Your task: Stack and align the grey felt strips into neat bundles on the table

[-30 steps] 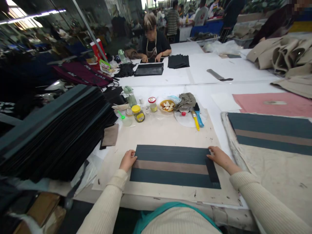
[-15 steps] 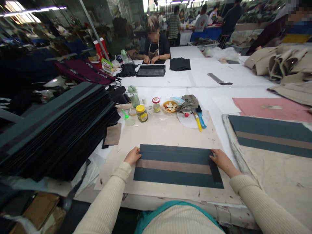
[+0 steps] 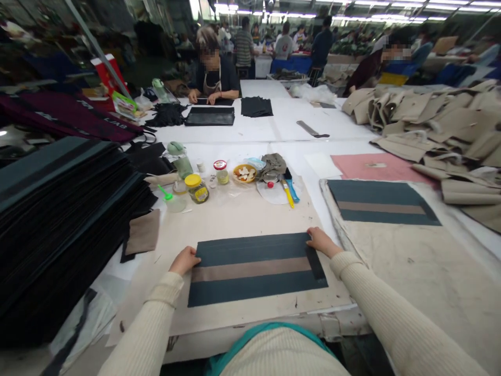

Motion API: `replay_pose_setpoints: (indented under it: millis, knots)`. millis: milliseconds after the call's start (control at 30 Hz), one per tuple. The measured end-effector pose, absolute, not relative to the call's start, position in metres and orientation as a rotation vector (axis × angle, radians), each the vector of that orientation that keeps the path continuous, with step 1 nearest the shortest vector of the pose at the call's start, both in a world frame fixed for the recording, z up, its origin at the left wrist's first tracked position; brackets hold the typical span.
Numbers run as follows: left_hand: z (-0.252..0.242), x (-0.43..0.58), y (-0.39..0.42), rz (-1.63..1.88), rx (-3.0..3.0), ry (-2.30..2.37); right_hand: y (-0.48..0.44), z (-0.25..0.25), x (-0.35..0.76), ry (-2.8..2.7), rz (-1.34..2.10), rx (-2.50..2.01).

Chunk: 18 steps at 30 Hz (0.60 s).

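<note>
A flat blue-green panel (image 3: 250, 243) with a brown stripe across it and a dark strip along its right end lies in front of me on a cream sheet (image 3: 230, 219). My left hand (image 3: 185, 260) pinches the panel's left edge near the upper corner. At the upper right corner, beside the dark strip, my right hand (image 3: 321, 242) has hold of it between thumb and fingers. A matching striped panel (image 3: 379, 194) rests to the right on a pale padded board (image 3: 410, 261).
Left of me rises a tall stack of dark panels (image 3: 66, 209). Beyond the sheet stand a yellow-lidded jar (image 3: 197, 189), a red-lidded jar (image 3: 221, 172), an orange bowl (image 3: 245, 173) and a yellow-handled brush (image 3: 287, 194). Across the table a person (image 3: 215, 68) handles dark pieces. Beige pieces (image 3: 450, 120) heap at right.
My view has turned to the right and tilted, so everything sits further left in the picture. Both hands keep their grip on the panel, which has hardly moved on the sheet.
</note>
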<state>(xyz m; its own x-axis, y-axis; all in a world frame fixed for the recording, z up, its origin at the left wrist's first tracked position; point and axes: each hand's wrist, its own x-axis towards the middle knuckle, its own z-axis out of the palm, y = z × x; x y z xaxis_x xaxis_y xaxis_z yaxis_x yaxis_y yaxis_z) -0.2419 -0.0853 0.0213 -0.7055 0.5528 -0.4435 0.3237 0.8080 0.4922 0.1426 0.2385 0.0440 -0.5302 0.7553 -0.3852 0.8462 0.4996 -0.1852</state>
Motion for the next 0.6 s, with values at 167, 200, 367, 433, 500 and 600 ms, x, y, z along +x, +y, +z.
replay_pose_setpoints:
  millis: [167,200,367,433,500,600]
  knots:
    - [0.025,-0.243,-0.079,0.458,0.613,2.388,0.24,0.042,0.139,2.378,-0.613,1.428]
    - [0.027,-0.242,-0.079,0.451,0.607,2.39,0.239,0.041,0.14,2.356,-0.636,1.456]
    - [0.037,-0.235,-0.075,0.426,0.617,2.362,0.231,0.043,0.154,2.263,-0.772,1.639]
    - [0.038,-0.234,-0.074,0.411,0.64,2.338,0.228,0.044,0.161,2.237,-0.856,1.699]
    - [0.036,-0.234,-0.073,0.409,0.656,2.325,0.224,0.045,0.168,2.22,-0.971,1.731]
    - [0.033,-0.231,-0.073,0.446,0.664,2.357,0.211,0.046,0.18,2.208,-1.214,1.714]
